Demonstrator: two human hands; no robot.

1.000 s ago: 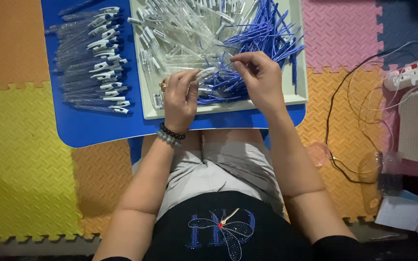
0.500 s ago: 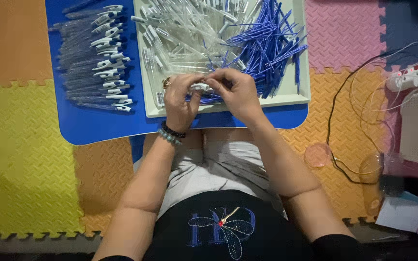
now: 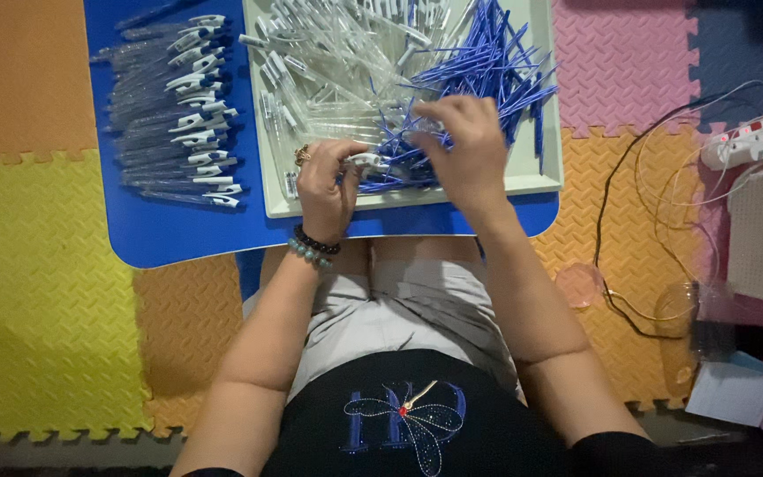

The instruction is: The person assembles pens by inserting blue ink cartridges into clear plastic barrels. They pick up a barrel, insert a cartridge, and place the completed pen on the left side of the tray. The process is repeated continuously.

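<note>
Over tray's [image 3: 547, 181] near edge — left hand [image 3: 327, 187] grip pinches 1 pen barrel [image 3: 366, 160] | right hand [image 3: 461, 146] grip among blue refills [image 3: 496, 62], unclear.

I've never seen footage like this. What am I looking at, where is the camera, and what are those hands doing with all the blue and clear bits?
There is no machine here: the camera sits on a person's head and looks down at their own two bare hands and lap. In front of them is a low blue table on colourful foam floor mats. On it, a pale rectangular tray holds a heap of clear plastic pen barrels and thin blue ink refills. Left of the tray lies a row of finished pens with white clips. The left hand, with a bead bracelet, holds a clear pen part with a white end. The right hand rests on the blue refills; what its grip holds is hidden.
</note>
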